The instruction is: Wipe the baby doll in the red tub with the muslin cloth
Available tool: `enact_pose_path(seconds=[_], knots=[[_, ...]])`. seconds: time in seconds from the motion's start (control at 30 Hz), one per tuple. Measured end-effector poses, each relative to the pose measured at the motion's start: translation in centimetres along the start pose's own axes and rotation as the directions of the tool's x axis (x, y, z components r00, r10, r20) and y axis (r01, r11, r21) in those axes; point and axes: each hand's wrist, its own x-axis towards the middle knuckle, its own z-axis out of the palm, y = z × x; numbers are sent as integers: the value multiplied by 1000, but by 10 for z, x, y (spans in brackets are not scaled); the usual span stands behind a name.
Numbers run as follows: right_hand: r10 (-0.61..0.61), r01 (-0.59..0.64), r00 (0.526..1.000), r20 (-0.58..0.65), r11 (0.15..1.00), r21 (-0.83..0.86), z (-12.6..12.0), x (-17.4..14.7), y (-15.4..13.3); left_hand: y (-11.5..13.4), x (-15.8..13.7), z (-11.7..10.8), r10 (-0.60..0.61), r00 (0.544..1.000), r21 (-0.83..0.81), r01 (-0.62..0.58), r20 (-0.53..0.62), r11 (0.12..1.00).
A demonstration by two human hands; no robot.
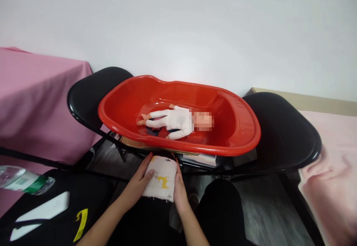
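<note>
Between my two hands is a small folded cloth (161, 181), white with a yellow animal and dark little tree prints. My left hand (141, 177) grips its left side, thumb lying on top. Along the right edge, my right hand (180, 186) presses with its fingers together. The cloth is just in front of a red baby bathtub (178, 147), over my lap. A baby doll (178, 119) in a white outfit lies on its back in the tub, its blurred head to the right and its feet to the left.
Black chairs (281, 127) support the tub. Papers (199, 159) lie beneath it. At lower left are a plastic bottle (26, 181), a white flat object (41, 212) and a yellow strip (80, 223). Pink cloth (47, 101) covers a table at left; paler pink fabric (331, 171) hangs at right.
</note>
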Motion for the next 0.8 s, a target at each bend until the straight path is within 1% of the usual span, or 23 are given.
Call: enact_pose_path(seconds=[0.07, 0.13, 0.2, 0.3, 0.4, 0.5, 0.57, 0.67, 0.73, 0.8], knots=[[27, -27, 1000, -16, 1000, -5, -5, -7, 1, 0, -5, -2, -30, 1000, -41, 29, -1, 999], [56, -56, 998, -10, 998, 27, -7, -18, -1, 5, -8, -6, -17, 1000, -14, 17, -25, 1000], [91, -88, 995, -39, 994, 60, -8, -28, -6, 15, -10, -10, 61, 996, 74, -57, -63, 996], [143, -127, 980, -136, 985, 117, -8, -37, -20, 39, -12, -13, 235, 969, 236, -210, -82, 949], [185, -145, 971, -152, 961, 237, -8, -38, -38, 63, -9, -10, 349, 937, 356, -320, -16, 878], [190, -139, 976, -104, 917, 373, -8, -33, -55, 79, -3, -2, 393, 914, 472, -393, 104, 789], [179, -141, 982, -56, 899, 416, -9, -30, -65, 81, 1, 3, 402, 902, 560, -417, 158, 716], [185, -173, 983, 5, 906, 386, -11, -26, -77, 74, 3, 10, 420, 888, 654, -432, 188, 621], [189, -183, 982, 16, 922, 341, -14, -23, -82, 69, 2, 11, 435, 879, 683, -441, 196, 583], [175, -168, 985, 4, 939, 299, -18, -18, -86, 66, 1, 11, 445, 873, 695, -447, 201, 563]])
